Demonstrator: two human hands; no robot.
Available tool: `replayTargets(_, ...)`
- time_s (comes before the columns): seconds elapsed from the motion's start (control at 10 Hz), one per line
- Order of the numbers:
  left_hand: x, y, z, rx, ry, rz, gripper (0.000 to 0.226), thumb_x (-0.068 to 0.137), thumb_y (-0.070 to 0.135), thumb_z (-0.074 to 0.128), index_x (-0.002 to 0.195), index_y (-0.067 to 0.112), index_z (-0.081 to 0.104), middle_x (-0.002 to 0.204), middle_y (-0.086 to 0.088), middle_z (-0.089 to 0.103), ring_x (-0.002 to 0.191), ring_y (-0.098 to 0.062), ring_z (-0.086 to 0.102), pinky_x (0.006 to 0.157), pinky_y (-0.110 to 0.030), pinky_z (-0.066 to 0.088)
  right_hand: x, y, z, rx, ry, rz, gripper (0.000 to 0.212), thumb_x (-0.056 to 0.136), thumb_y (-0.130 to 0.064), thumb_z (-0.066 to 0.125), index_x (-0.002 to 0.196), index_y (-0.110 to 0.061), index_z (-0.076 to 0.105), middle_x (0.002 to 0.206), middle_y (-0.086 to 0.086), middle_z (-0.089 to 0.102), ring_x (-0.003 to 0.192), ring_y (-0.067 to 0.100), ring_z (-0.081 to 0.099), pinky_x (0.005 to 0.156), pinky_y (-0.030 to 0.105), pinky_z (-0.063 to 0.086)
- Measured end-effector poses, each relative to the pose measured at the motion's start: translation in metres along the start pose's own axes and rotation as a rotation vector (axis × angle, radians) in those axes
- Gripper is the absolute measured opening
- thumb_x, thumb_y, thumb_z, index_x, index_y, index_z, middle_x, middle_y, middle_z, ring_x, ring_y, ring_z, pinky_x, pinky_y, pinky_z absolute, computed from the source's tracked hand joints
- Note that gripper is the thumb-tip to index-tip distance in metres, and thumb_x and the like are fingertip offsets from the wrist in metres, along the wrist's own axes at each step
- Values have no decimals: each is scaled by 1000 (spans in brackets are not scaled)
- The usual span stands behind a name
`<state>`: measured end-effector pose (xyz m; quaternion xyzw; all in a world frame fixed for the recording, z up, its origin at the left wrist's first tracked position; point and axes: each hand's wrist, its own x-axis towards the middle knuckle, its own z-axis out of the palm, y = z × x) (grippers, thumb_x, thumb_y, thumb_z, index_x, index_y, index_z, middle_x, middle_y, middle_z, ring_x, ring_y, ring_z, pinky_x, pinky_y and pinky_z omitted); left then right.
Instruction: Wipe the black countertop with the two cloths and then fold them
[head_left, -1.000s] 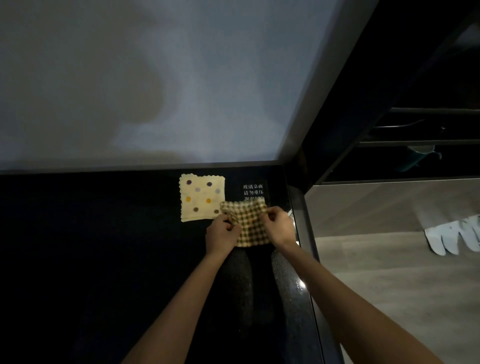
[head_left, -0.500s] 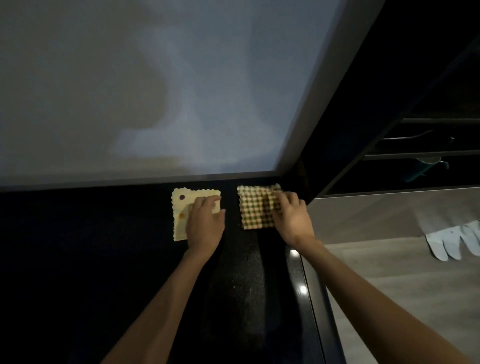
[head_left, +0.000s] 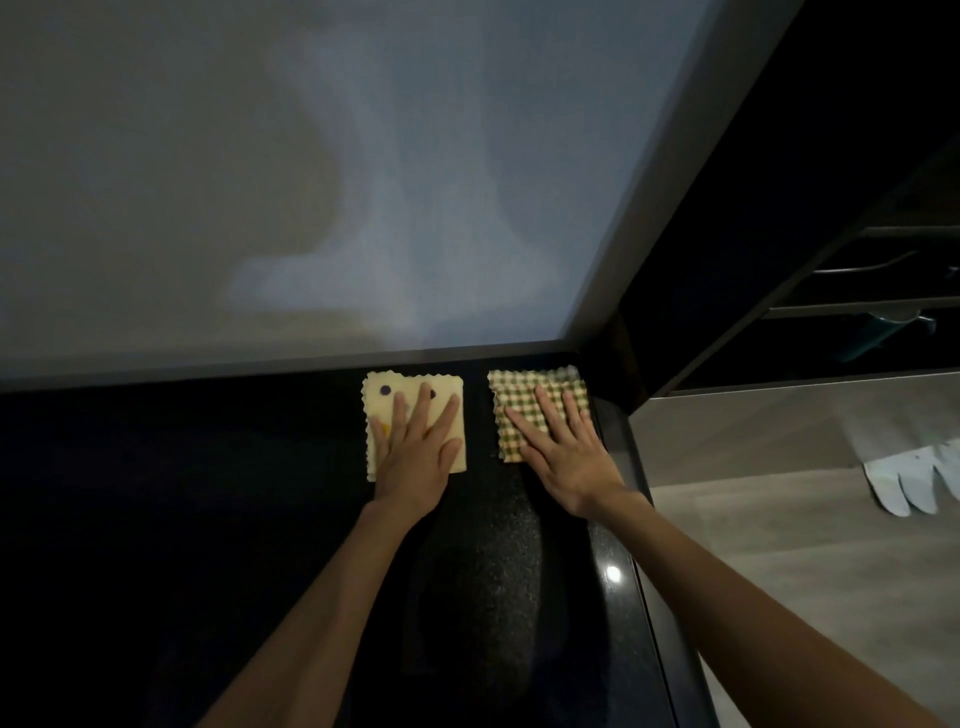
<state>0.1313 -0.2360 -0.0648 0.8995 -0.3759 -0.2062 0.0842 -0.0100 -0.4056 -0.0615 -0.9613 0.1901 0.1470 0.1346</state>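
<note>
Two small cloths lie flat side by side at the far right of the black countertop (head_left: 483, 561), close to the wall. The pale yellow cloth with dark dots (head_left: 447, 387) is on the left; my left hand (head_left: 415, 452) rests flat on it, fingers spread. The green and cream checked cloth (head_left: 511, 395) is on the right; my right hand (head_left: 561, 447) presses flat on it, fingers apart. Each hand hides the near half of its cloth. A narrow strip of counter separates the two cloths.
A grey wall (head_left: 311, 182) rises directly behind the cloths. The counter's glossy right edge (head_left: 623, 571) drops to a wood floor (head_left: 805, 571), where something white (head_left: 914, 478) lies. Dark shelving (head_left: 857, 291) stands at the far right.
The checked cloth, earlier held in both hands near the counter's middle, now lies by the wall. My left hand moved onto the dotted cloth; both hands have flattened with fingers spread.
</note>
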Motion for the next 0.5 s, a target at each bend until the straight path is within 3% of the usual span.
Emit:
replayTargets(0.2, 14, 23, 5, -36, 34, -28, 53, 100, 43, 19, 147, 38, -6, 155, 2, -24, 140, -27, -27, 107, -51, -22, 2, -2, -2, -10, -22, 15, 64, 77, -60, -15, 139, -50, -25, 151, -2, -34, 137, 29, -33, 111, 38, -20)
replayTargets(0.3, 17, 28, 6, -40, 12, -32, 54, 100, 42, 20, 147, 37, -4, 155, 1, -23, 140, -28, -26, 107, -52, -22, 2, -4, -7, -33, -51, 25, 57, 89, -59, -2, 142, -48, -19, 152, -2, -32, 138, 30, -31, 116, 43, -14)
replayTargets(0.4, 15, 29, -6, -87, -94, -32, 55, 99, 44, 24, 147, 38, -3, 156, 2, -21, 142, -28, -23, 111, -52, -16, 4, -9, -22, 26, -145, 76, 53, 102, -45, 22, 148, -46, -5, 159, -1, -20, 145, 32, -20, 118, 47, -4)
replayTargets(0.5, 1, 35, -25, -174, -68, 22, 52, 99, 43, 21, 148, 37, 6, 159, 4, -6, 145, -27, -8, 115, -53, -3, -1, -20, -42, 107, -51, 85, 55, 100, -37, 37, 150, -43, 13, 162, 0, 1, 148, 28, 4, 119, 49, 13)
